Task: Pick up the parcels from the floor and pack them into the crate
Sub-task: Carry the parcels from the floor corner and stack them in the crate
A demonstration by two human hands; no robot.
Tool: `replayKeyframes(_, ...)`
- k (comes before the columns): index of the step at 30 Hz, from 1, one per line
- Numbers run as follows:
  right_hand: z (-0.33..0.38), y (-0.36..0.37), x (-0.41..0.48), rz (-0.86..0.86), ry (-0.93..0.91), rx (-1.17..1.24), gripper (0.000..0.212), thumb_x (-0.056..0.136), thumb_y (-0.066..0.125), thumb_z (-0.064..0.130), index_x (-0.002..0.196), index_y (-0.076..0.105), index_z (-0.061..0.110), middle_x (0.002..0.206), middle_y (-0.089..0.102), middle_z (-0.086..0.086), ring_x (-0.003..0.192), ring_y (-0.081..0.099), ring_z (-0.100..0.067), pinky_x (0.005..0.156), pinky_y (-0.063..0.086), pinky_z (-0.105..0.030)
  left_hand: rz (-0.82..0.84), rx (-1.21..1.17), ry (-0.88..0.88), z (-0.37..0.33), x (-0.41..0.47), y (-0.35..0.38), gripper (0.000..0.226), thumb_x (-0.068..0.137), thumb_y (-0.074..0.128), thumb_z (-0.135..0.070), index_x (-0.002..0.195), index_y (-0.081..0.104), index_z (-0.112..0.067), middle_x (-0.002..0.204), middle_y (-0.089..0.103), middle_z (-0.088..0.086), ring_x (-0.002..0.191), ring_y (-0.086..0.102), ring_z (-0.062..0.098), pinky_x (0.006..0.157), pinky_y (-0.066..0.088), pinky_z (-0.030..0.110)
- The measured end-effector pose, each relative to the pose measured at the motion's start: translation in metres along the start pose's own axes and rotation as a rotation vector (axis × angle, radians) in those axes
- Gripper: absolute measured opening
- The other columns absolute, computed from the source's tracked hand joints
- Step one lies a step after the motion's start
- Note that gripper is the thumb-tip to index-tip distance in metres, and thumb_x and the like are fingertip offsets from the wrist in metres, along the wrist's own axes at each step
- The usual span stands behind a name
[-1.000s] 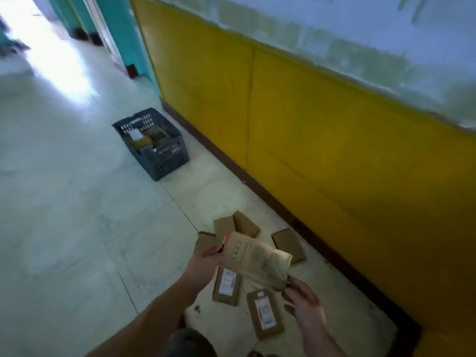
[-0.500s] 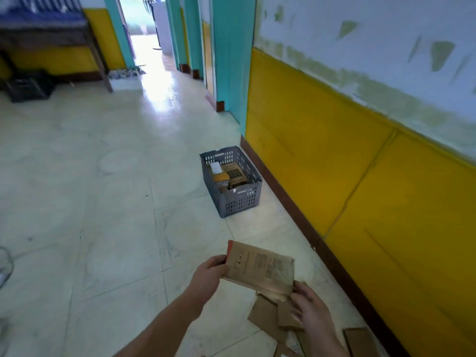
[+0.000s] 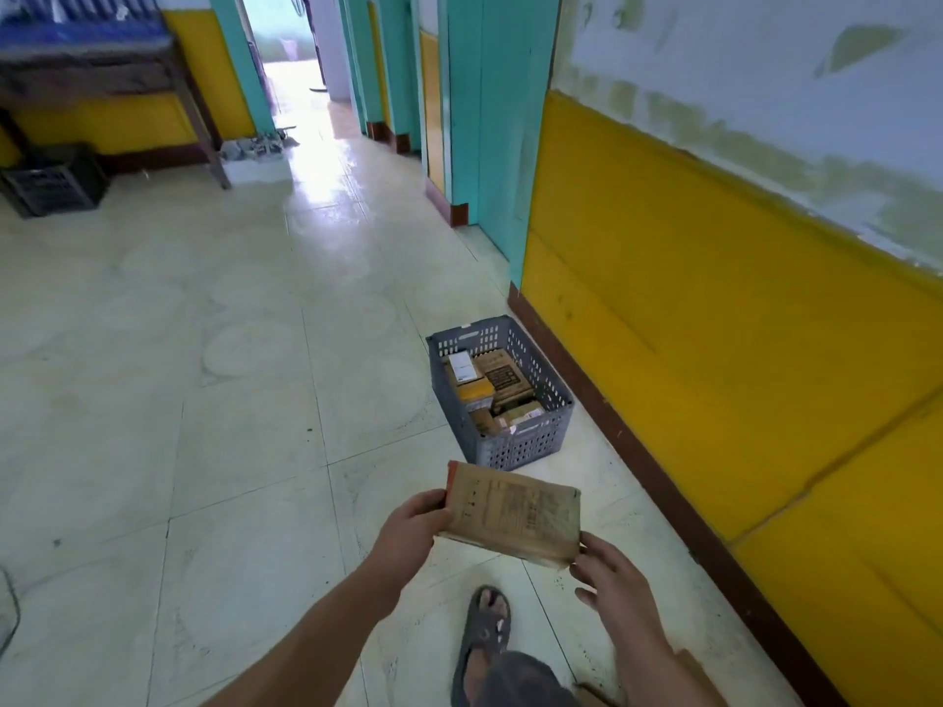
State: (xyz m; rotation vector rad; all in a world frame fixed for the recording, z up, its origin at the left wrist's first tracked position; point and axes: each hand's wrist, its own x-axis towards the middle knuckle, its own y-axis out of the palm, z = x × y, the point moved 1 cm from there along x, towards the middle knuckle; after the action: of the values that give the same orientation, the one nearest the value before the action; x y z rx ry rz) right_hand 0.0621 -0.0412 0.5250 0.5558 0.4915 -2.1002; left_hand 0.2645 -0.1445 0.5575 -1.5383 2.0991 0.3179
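**Parcel in both hands, crate just ahead**

I am holding a flat brown paper parcel (image 3: 513,512) out in front of me, above the pale tiled floor (image 3: 204,451); it is lying nearly level, with a red strip along its left edge and faded print across its top. My left hand (image 3: 411,528) is gripping that left edge, thumb lying on top and fingers curled underneath. My right hand (image 3: 615,579) is meeting the parcel's near right corner, its fingers loosely spread and only the tips touching the wrapper; I cannot tell whether they are actually pinching it.

Just beyond the parcel, a grey perforated plastic crate (image 3: 515,443) is sitting on the floor close to the brown skirting of the yellow wall (image 3: 714,298). Several packed parcels (image 3: 492,387) are already lying inside it, brown and yellow ones, one bearing a white label.

Below my hands, my sandalled foot (image 3: 485,630) is standing on the tiles, and a scrap of brown cardboard (image 3: 592,692) is showing at the bottom edge by my right forearm. Far off to the left, a dark crate (image 3: 51,188) is resting beside a wooden table (image 3: 102,68), and teal pillars (image 3: 490,119) are lining the corridor.
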Motion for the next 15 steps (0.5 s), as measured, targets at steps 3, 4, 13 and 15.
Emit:
replayKeyframes(3,0.029,0.03,0.06,-0.007,0.029,0.031,0.025,0.095,0.053,0.009,0.116,0.062,0.018,0.111,0.064,-0.006,0.102,0.061,-0.021,0.085,0.048,-0.035,0.001,0.03,-0.015,-0.029,0.069,-0.006,0.025,0.095,0.049,-0.012,0.109,0.063,-0.027,0.109,0.065,-0.005,0.106,0.056,0.014,0.09,0.04,0.031)
replayKeyframes(4,0.04,0.039,0.082,-0.01,0.037,0.043,0.024,0.095,0.053,0.01,0.114,0.062,0.02,0.111,0.064,-0.006,0.102,0.061,-0.021,0.086,0.048,-0.035,-0.002,0.042,-0.026,-0.041,0.093,-0.006,0.025,0.095,0.049,-0.012,0.111,0.063,-0.026,0.11,0.065,-0.004,0.107,0.056,0.015,0.091,0.041,0.032)
replayKeyframes(13,0.152,0.096,0.244,-0.022,0.116,0.067,0.024,0.094,0.054,0.012,0.113,0.065,0.022,0.108,0.066,-0.002,0.101,0.061,-0.018,0.086,0.048,-0.035,0.033,0.157,-0.104,-0.163,0.279,-0.017,0.023,0.094,0.054,-0.017,0.111,0.065,-0.028,0.113,0.064,-0.005,0.11,0.055,0.017,0.096,0.041,0.034)
replayKeyframes(15,0.174,0.105,0.27,-0.02,0.111,0.06,0.025,0.095,0.053,0.013,0.115,0.064,0.022,0.111,0.065,-0.002,0.101,0.06,-0.018,0.085,0.048,-0.034,0.046,0.162,-0.096,-0.182,0.311,-0.019,0.022,0.093,0.054,-0.016,0.105,0.066,-0.03,0.111,0.064,-0.006,0.109,0.056,0.016,0.095,0.042,0.034)
